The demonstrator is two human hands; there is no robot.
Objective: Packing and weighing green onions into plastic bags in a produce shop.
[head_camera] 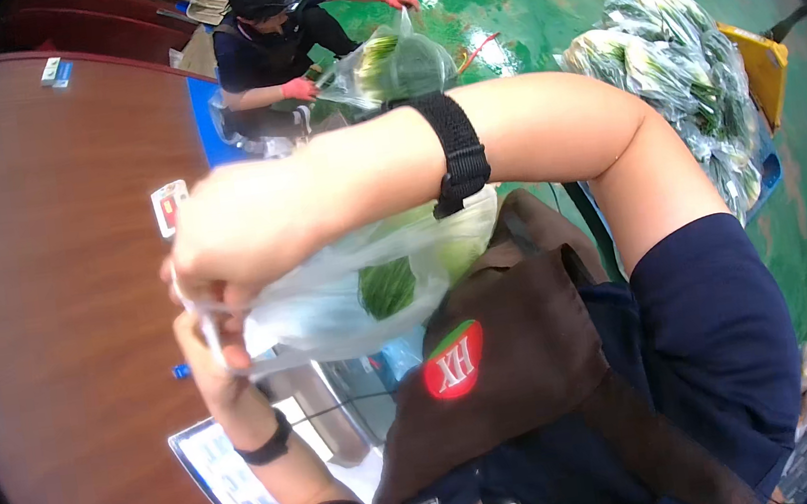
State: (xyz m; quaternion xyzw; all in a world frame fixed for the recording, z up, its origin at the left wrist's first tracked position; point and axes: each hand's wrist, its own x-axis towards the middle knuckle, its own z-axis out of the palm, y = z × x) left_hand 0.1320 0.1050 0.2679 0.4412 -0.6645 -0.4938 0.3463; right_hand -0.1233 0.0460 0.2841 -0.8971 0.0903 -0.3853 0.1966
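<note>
A clear plastic bag (pixel 320 315) is stretched from the hands towards my brown apron (pixel 512 337). Inside or behind its film show a dark green vegetable bundle (pixel 387 288) and a large pale green leafy vegetable (pixel 472 225). My right hand (pixel 242 230), its forearm crossing above the bag with a black wristband, grips the bag's rim at the left. Just below it, my left hand (pixel 216 354) pinches the same rim between thumb and fingers. The two hands are close together, and the right one partly hides the bag's mouth.
A brown tabletop (pixel 63 309) lies at left, with a small card-backed item (pixel 170 209) and a sign (pixel 227 474) bearing writing. Beyond, a co-worker (pixel 273 49) in red gloves holds a bag of green vegetables (pixel 388 65). Bagged vegetables (pixel 676 75) are piled at right.
</note>
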